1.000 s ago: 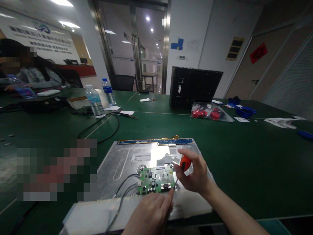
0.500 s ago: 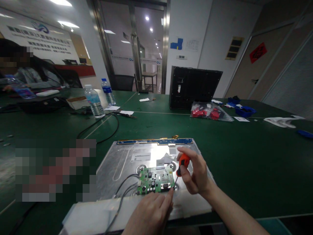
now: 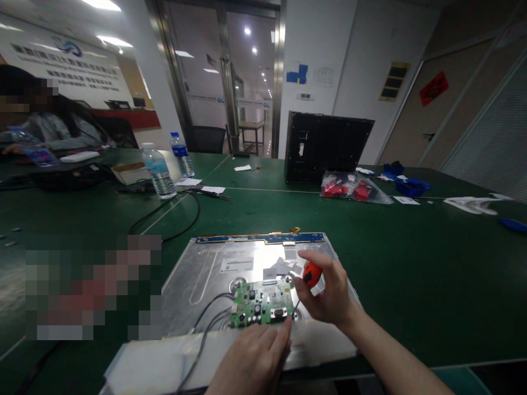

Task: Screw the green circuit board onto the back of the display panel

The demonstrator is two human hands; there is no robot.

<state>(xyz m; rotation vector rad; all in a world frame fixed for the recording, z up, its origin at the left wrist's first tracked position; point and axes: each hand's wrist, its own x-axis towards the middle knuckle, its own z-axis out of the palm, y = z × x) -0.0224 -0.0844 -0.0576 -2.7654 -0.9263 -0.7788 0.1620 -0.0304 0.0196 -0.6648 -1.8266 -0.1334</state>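
A small screwdriver with an orange-and-black handle is in my right hand, the fingers curled round the handle. Its thin shaft slants down to the lower right corner of a green circuit board. My left hand lies along the board's near edge, index finger stretched to that same corner, close to the screwdriver tip; its other fingertips are partly hidden. Beneath the board is a silver metal panel, a blue strip board along its far edge. Black cables run from the board's left side.
Beyond the panel, a black monitor casing stands near a clear bag of red parts. Water bottles and a black cable are on the left. Blue trays lie to the right. Another person sits at far left.
My right fingers have shifted on the screwdriver, and its handle has turned and tilted slightly to the right. The left hand and the circuit board stay in place.
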